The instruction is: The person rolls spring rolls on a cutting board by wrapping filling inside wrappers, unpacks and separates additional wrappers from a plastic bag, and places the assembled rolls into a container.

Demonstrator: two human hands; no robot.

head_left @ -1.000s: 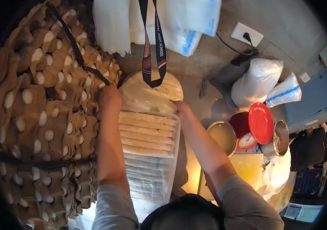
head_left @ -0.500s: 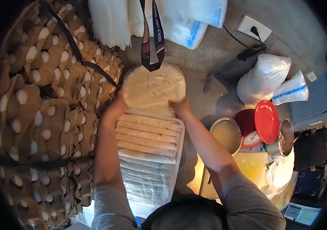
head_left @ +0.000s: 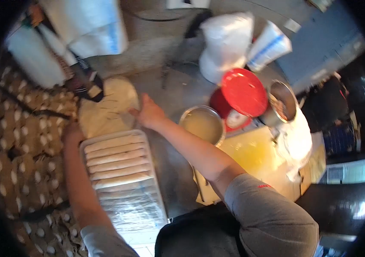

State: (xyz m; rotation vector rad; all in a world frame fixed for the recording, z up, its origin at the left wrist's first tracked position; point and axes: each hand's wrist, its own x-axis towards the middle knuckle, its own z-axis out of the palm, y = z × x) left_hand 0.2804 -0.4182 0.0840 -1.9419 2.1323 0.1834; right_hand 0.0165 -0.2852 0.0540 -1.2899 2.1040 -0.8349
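A round, flat stack of pale thin wrappers (head_left: 112, 111) lies on the dark tabletop, just beyond a clear plastic container (head_left: 151, 165). Inside the container, several pale rolls (head_left: 116, 159) lie side by side, with plastic film (head_left: 131, 210) over the nearer part. My right hand (head_left: 149, 112) is just off the stack's right side, fingers apart and holding nothing. At the stack's lower left, beside the container's far corner, is my left hand (head_left: 73, 132); its fingers are dark and blurred, so their grip does not show.
Egg trays (head_left: 28, 145) rise along the left. To the right are a metal bowl of pale liquid (head_left: 201, 124), a red dish (head_left: 244, 92) over a scale, a metal pot (head_left: 291, 103) and a cutting board (head_left: 251, 154). A lanyard (head_left: 86, 79) hangs near the stack.
My view has swung right, so the scene sits further left. My right hand has come off the stack's edge to its right; my left hand stays at the lower left.
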